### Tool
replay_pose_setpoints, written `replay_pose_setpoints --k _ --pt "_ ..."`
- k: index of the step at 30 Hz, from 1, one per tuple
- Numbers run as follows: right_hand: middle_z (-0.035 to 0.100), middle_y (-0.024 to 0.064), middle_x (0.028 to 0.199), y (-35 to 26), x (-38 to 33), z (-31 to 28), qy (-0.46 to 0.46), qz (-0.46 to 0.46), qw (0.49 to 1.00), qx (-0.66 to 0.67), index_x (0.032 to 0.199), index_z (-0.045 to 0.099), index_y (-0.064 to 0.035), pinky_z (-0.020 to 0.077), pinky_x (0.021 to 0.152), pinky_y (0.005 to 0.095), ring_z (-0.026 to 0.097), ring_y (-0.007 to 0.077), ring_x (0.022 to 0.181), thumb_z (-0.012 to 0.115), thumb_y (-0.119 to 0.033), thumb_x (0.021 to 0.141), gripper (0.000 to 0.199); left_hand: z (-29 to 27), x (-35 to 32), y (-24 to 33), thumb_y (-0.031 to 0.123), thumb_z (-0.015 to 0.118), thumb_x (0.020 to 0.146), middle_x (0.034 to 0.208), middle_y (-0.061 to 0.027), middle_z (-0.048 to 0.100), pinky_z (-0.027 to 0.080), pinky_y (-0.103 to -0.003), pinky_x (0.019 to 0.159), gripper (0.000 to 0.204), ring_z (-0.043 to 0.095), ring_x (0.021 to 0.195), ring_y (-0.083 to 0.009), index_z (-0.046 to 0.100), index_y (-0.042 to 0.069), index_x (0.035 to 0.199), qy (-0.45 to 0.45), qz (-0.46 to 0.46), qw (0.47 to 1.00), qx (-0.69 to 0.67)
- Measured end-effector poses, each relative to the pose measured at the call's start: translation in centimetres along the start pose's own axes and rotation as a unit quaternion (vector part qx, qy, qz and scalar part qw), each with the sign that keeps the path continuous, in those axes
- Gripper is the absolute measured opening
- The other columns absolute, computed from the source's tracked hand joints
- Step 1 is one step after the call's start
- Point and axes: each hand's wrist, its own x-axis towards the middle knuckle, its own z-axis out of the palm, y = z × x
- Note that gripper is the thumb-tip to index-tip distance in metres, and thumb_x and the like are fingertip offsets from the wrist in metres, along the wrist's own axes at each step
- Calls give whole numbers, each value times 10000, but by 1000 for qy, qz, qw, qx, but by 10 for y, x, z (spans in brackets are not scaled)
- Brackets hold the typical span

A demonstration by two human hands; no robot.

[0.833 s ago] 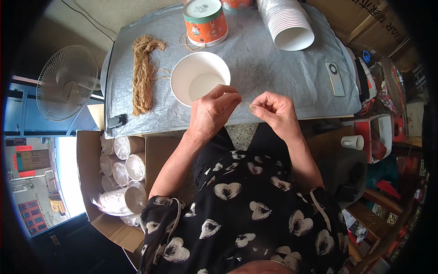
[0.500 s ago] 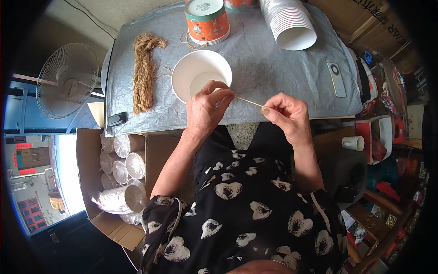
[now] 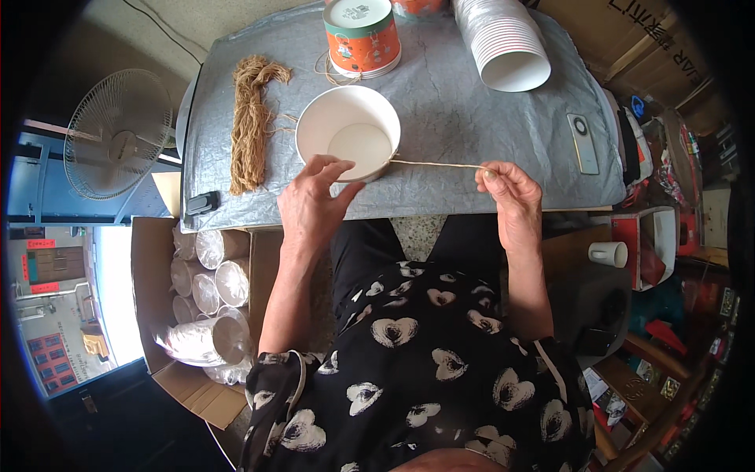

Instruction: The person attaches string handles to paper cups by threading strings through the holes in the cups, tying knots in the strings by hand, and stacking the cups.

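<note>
A white paper bucket (image 3: 311, 126) stands mouth up near the table's front edge. From its right rim a thin tan string (image 3: 432, 164) runs taut to the right. My right hand (image 3: 513, 200) pinches the string's far end between thumb and fingertips. At the near left rim is my left hand (image 3: 307, 208), thumb and fingers apart around the rim; whether they touch it I cannot tell. A hank of tan strings (image 3: 248, 126) lies left of the bucket. Behind stands an upturned orange and green bucket (image 3: 363, 51), with a string loop at its base.
A nested stack of white paper buckets (image 3: 515, 67) lies at the back right. A phone (image 3: 582, 144) lies on the right, a small black object (image 3: 201, 204) at the left edge. Below the table's left sits a carton (image 3: 153, 291) of wrapped cups; a fan (image 3: 118, 134) stands beyond.
My left hand has let go of the string and moved left and down to the bucket's near rim. My right hand has moved slightly right, with the string now stretched from the rim.
</note>
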Motion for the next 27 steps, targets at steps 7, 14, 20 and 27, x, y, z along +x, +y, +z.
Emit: replay_pose_setpoints --k 7,14,20,27 --pt "686 84 1294 34 1 1 -3 48 997 53 1141 737 -72 475 959 304 624 154 1163 666 -107 987 173 23 2 65 29 699 914 1046 -134 734 594 -367 640 251 745 752 -266 721 81 1159 33 26 972 -233" --pt "698 63 1173 33 3 7 45 58 996 44 1193 712 -3 459 1001 309 656 168 1091 707 -77 954 251 -94 -41 155 97 796 801 972 -27 784 468 -153 426 213 719 679 -102 796 150 1007 60 382 858 -338" --pt "649 90 1351 13 10 21 -25 117 989 91 1175 721 -89 444 980 321 594 158 1198 636 -205 1014 217 -81 -17 199 237 890 739 800 -46 750 435 -147 324 231 559 465 -63 831 151 945 211 385 825 -356" --pt "588 32 1456 20 3 6 -40 182 961 203 1174 727 -168 360 1074 394 506 171 1289 658 -277 1002 215 -4 -12 134 1 743 843 1110 -138 673 589 -315 689 302 731 854 -233 682 18 1138 -127 -6 925 -358"
